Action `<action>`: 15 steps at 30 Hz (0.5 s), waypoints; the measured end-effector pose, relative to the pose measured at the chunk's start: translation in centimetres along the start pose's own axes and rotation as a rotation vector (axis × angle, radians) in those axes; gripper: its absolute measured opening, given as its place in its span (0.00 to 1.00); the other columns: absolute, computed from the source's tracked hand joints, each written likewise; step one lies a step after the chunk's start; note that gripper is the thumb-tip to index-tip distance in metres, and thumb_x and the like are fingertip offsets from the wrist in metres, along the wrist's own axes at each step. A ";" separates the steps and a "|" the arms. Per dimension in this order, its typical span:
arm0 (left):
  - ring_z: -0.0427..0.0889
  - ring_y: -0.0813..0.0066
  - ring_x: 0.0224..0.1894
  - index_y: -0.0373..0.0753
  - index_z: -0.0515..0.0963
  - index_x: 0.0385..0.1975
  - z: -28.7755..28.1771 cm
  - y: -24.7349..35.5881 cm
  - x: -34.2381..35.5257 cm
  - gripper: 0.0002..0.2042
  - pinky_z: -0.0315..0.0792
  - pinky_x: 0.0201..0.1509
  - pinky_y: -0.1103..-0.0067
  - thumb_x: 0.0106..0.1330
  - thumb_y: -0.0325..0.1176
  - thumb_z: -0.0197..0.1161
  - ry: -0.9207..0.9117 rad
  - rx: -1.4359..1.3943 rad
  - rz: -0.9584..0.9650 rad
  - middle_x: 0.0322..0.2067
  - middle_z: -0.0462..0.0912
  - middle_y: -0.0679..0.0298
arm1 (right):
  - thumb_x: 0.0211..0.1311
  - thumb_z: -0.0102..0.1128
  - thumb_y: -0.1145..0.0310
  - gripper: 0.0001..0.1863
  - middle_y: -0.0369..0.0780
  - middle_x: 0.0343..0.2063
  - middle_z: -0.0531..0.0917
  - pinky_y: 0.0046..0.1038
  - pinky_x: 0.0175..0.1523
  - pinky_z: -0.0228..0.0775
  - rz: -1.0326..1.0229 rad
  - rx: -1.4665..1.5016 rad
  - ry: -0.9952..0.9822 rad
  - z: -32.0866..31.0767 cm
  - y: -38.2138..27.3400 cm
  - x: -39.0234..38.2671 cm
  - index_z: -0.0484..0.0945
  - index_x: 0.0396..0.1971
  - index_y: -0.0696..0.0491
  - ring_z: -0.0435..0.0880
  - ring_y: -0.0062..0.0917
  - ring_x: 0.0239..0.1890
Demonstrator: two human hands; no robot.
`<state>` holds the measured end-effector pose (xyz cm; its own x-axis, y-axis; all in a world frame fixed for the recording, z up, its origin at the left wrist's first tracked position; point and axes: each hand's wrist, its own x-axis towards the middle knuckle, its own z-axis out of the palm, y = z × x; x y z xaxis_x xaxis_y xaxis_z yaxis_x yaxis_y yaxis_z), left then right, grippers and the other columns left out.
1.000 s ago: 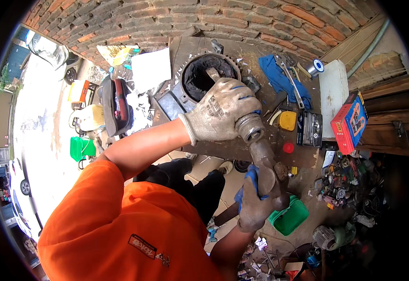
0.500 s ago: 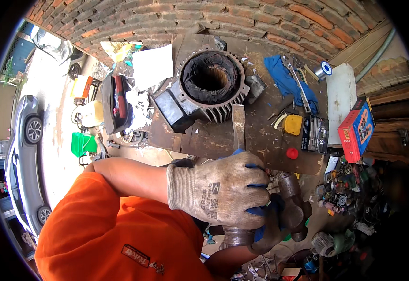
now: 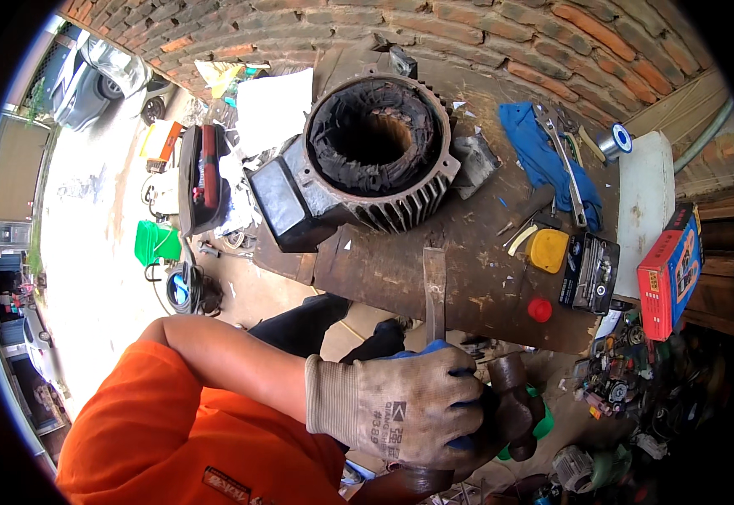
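My left hand (image 3: 409,404), in a dirty beige and blue glove, is closed around a chisel-like tool (image 3: 434,295); its flat blade points upward, and a thick cylindrical end shows below my fingers. My right hand (image 3: 484,442) is mostly hidden under the left, gripping a heavy dark hammer (image 3: 514,404) whose head shows beside my left fingers. Beyond the blade, on the brown workbench (image 3: 367,278), stands a finned motor housing (image 3: 400,210) with a blackened winding ring (image 3: 333,164) inside and a square box on its left side.
Right: blue cloth (image 3: 522,147) with wrenches, yellow container (image 3: 546,249), socket case (image 3: 590,273), red-blue box (image 3: 670,269). Left: white sheet (image 3: 274,109), tool bag (image 3: 194,185), green container (image 3: 156,244). A brick wall (image 3: 459,25) runs behind; cluttered parts (image 3: 615,379) lie beside the bench.
My left hand and the tool came away from the housing toward my body, uncovering the winding ring, and sit slightly lower than half a second ago. The hammer also moved down.
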<state>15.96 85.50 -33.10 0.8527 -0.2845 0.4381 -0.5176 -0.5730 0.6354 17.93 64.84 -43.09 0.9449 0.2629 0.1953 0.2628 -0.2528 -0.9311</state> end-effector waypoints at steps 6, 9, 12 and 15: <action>0.77 0.66 0.40 0.49 0.81 0.37 0.7 -0.6 0.0 0.10 0.71 0.47 0.66 0.56 0.39 0.60 0.073 0.063 -0.032 0.31 0.76 0.68 | 0.61 0.56 0.75 0.14 0.42 0.44 0.72 0.38 0.45 0.74 -0.019 -0.003 -0.062 1.2 0.9 1.1 0.74 0.48 0.57 0.78 0.34 0.43; 0.77 0.65 0.41 0.49 0.82 0.34 0.3 -1.0 0.5 0.08 0.73 0.50 0.64 0.56 0.39 0.61 0.079 0.039 -0.024 0.31 0.77 0.66 | 0.62 0.56 0.74 0.15 0.42 0.44 0.73 0.38 0.46 0.74 -0.029 -0.018 -0.079 1.4 0.9 1.6 0.74 0.49 0.56 0.78 0.34 0.44; 0.79 0.62 0.46 0.48 0.82 0.32 0.2 -0.9 1.1 0.07 0.72 0.57 0.60 0.56 0.39 0.61 0.097 0.014 -0.028 0.33 0.79 0.64 | 0.63 0.56 0.73 0.15 0.41 0.44 0.73 0.38 0.47 0.73 -0.051 -0.019 -0.097 1.5 0.4 2.4 0.74 0.49 0.55 0.77 0.34 0.45; 0.78 0.59 0.51 0.47 0.82 0.33 -2.0 0.0 2.4 0.08 0.70 0.63 0.56 0.57 0.39 0.61 0.167 0.065 -0.020 0.35 0.81 0.63 | 0.64 0.56 0.72 0.15 0.40 0.44 0.74 0.38 0.48 0.73 -0.091 -0.041 -0.108 1.6 -0.8 3.6 0.75 0.50 0.54 0.77 0.34 0.47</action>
<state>17.88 86.30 -30.79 0.8362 -0.1440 0.5292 -0.4908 -0.6269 0.6050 20.79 67.42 -42.15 0.8910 0.3842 0.2420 0.3560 -0.2604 -0.8975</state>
